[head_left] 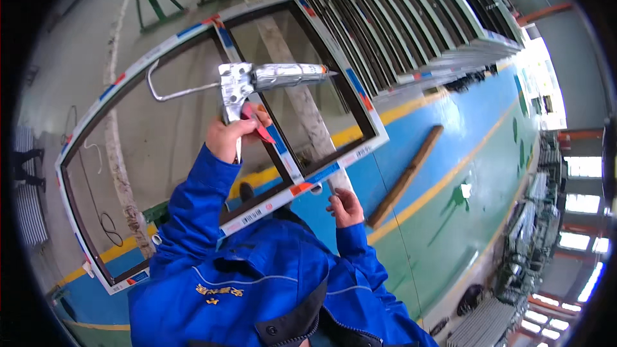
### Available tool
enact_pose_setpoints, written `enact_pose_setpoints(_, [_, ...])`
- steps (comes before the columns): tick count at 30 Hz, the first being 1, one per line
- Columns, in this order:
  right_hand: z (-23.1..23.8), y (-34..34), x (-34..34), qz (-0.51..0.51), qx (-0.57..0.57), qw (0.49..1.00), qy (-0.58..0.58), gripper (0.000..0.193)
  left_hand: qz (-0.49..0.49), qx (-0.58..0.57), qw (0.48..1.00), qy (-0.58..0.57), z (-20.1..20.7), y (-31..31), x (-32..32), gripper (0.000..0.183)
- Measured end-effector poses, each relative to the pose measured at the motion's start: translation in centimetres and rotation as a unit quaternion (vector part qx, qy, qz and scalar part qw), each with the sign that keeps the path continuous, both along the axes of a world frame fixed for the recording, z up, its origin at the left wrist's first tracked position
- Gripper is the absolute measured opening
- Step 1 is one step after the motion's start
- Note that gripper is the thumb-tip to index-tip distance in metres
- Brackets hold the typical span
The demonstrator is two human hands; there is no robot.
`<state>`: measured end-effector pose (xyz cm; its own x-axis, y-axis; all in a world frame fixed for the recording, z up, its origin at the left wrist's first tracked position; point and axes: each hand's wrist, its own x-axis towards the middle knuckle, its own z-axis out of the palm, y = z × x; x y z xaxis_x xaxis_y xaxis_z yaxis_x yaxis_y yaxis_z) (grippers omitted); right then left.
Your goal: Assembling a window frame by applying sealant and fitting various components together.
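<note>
Hands first: your right hand is lowest and closest to you, fingers curled in, beside the near end of a pale support beam; can't tell if it grips anything. Your left hand, a bit farther out, is closed round the handle of a silver caulking gun, with a red piece at the fingers. Gun is up over the window frame: bent rod out left of that hand, nozzle pointing right.

Window frame spreads under and around the left hand, near rail just ahead of the right one; patchy blue, white and red film on it, crossbar dividing it.

Progress, as a judgement: outer sides and crossbar look joined. Nozzle doesn't seem set to any seam, and no bead shows that I can make out, so how much gun work is done or left, can't tell. Glass in the openings: can't tell either.

Edges: near rail runs close to your jacket, little slack there. Right of the right hand, more room over the floor, though a timber strip lies on it. Beyond both hands to the right, a row of stacked frames stands close past the frame's far corner, likely tight for the nozzle. Far off, ahead-left of the left hand, green trestle.
</note>
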<state>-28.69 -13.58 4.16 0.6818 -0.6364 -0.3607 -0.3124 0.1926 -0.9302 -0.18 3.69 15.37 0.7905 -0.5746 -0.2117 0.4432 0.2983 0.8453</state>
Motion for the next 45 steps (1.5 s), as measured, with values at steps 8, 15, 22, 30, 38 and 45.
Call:
enact_pose_setpoints(8, [1.2,-1.2,1.1,-0.007,-0.023,1.0,0.004,0.029,0.122,-0.3,0.923,0.207,-8.8,-0.5,3.7,0.034])
enact_pose_setpoints(15, [1.5,-1.5,-2.9,-0.047,-0.047,0.996,0.064,0.029,0.162,-0.321,0.911,0.203,-12.5,-6.5,9.9,0.035])
enact_pose_setpoints(22, [1.7,-1.0,-5.1,-0.103,-0.068,0.989,0.085,0.03,0.188,-0.277,0.916,0.22,-13.1,-10.3,12.8,0.035])
enact_pose_setpoints(30, [2.3,0.6,-6.1,-0.139,-0.054,0.984,0.094,0.031,0.211,-0.273,0.911,0.225,-14.1,-12.8,15.0,0.037])
enact_pose_setpoints(38, [2.0,1.5,-8.0,-0.174,-0.061,0.978,0.095,0.025,0.218,-0.279,0.906,0.232,-14.7,-14.2,15.3,0.03])
enact_pose_setpoints(45, [2.2,2.2,-8.5,-0.189,-0.048,0.976,0.1,0.026,0.208,-0.302,0.899,0.239,-16.7,-14.9,15.2,0.028])
